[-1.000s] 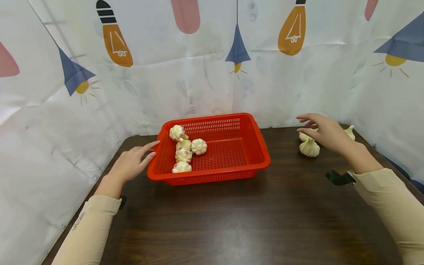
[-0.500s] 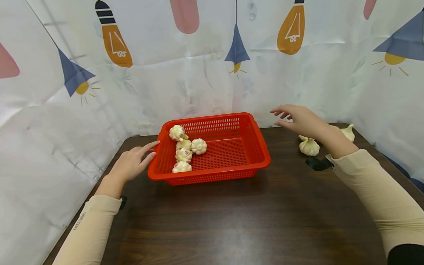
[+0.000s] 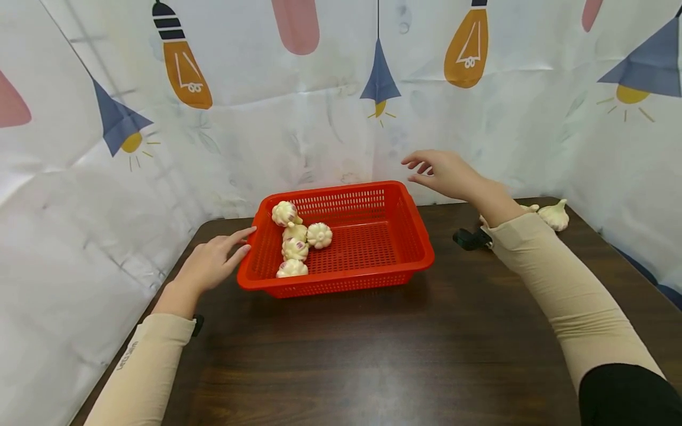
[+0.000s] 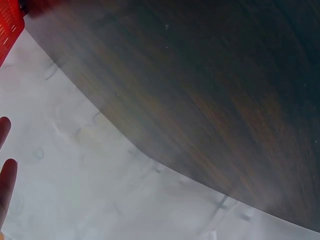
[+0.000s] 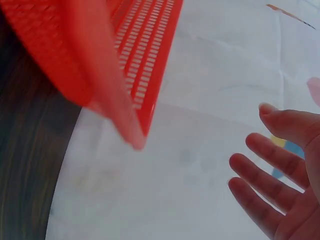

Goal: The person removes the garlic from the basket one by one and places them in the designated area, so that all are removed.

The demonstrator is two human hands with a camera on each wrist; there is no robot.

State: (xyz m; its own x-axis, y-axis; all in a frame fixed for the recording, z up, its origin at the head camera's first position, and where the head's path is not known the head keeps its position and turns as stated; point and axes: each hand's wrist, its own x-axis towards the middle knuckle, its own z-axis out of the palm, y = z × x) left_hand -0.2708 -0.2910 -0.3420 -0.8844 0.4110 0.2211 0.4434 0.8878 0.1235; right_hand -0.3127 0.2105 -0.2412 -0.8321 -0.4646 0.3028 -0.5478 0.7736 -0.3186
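Observation:
A red slotted plastic basket [image 3: 370, 248] stands on the dark wooden table, with several white garlic bulbs [image 3: 319, 235] gathered in its left part. My left hand [image 3: 210, 261] has its relaxed fingertips right at the basket's left rim; only two of its fingers [image 4: 7, 185] enter the left wrist view. Higher up, my right hand [image 3: 446, 173] hovers near the basket's back right corner, palm bare and fingers spread apart in the right wrist view. More garlic [image 3: 555, 215] lies at the table's back right, partly hidden behind my right forearm.
A white curtain [image 3: 335, 136] printed with lamps and bulbs hangs close behind and beside the dark table [image 3: 330, 349]. Black straps [image 3: 471, 239] sit at the wrists. The table's left edge [image 4: 100, 110] runs down beside the curtain.
My right hand has moved left and up, away from the garlic at the right toward the basket's back right corner. The left hand, basket and bulbs have stayed put.

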